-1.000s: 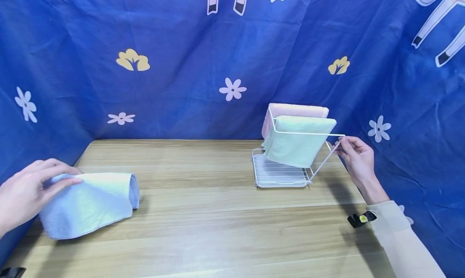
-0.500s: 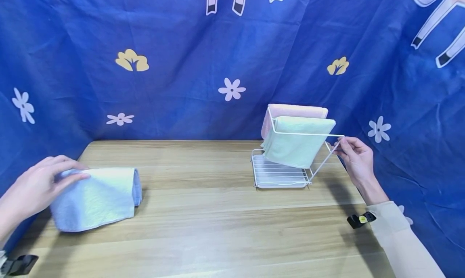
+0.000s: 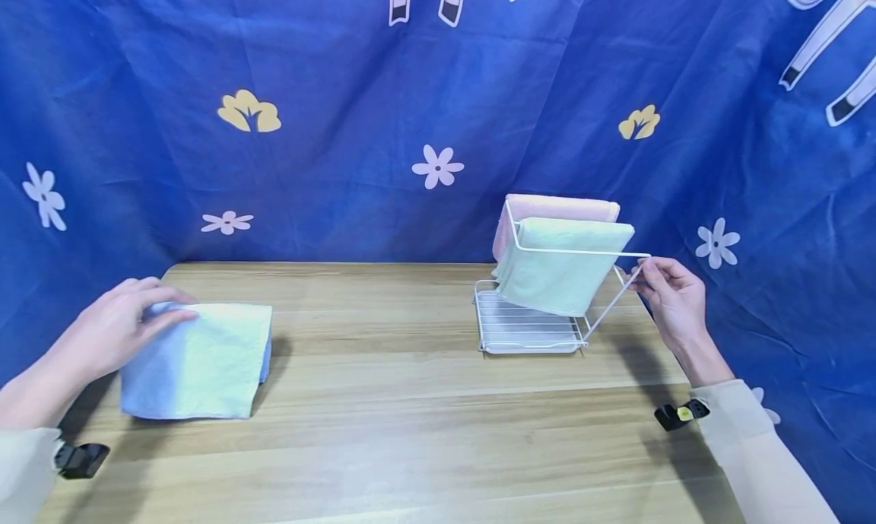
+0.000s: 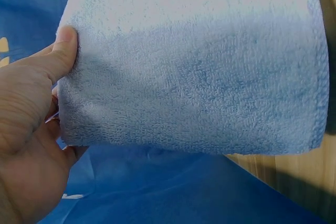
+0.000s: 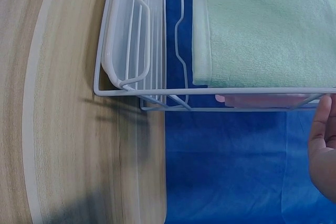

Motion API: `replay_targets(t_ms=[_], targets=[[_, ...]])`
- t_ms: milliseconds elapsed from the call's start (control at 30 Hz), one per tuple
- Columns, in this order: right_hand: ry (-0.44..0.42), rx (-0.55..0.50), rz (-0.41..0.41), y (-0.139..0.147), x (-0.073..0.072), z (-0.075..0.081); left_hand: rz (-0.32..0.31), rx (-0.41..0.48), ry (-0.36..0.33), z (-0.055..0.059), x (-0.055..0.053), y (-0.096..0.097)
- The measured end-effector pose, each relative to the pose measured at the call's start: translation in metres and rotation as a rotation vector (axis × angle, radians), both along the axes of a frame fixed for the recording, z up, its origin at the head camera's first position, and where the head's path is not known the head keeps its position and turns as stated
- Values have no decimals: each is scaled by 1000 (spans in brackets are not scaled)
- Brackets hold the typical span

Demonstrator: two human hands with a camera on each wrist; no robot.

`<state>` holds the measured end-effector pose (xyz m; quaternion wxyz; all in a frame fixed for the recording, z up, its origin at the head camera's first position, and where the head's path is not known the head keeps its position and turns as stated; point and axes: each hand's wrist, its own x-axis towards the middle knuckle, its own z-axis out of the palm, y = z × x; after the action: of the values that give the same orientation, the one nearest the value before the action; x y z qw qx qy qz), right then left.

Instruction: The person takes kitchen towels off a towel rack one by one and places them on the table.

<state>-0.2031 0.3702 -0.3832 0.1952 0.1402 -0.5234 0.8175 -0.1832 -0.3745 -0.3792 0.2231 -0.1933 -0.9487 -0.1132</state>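
My left hand (image 3: 126, 330) pinches a folded light-blue towel (image 3: 205, 364) along its upper edge, thumb on the near face. The towel (image 4: 194, 82) hangs down over the left part of the table in the head view. At the right, my right hand (image 3: 674, 300) grips the upper right corner of a white wire rack (image 3: 582, 252). Over the rack's bars hang a mint-green towel (image 3: 561, 269) and, behind it, a pink towel (image 3: 547, 207). In the right wrist view only part of the right hand (image 5: 323, 150) shows, at the wire frame.
A white tray (image 3: 530, 334) lies in the rack's base, under thin wires. The rack stands on a wood-grain table (image 3: 383, 402) near its back right corner. A blue patterned curtain (image 3: 342, 128) surrounds the back and sides.
My left hand has moved to the right and a little farther back with the light-blue towel, which now hangs straighter. The right hand and the rack have stayed in place.
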Motion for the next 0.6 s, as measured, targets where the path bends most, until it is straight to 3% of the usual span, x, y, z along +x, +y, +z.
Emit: replay_targets(t_ms=[467,600], targets=[[2,-7,6,0,2,1,6,19,-125,-14,-22,0],[5,-7,10,-1,1,1,5,14,-129,-20,-29,-3]])
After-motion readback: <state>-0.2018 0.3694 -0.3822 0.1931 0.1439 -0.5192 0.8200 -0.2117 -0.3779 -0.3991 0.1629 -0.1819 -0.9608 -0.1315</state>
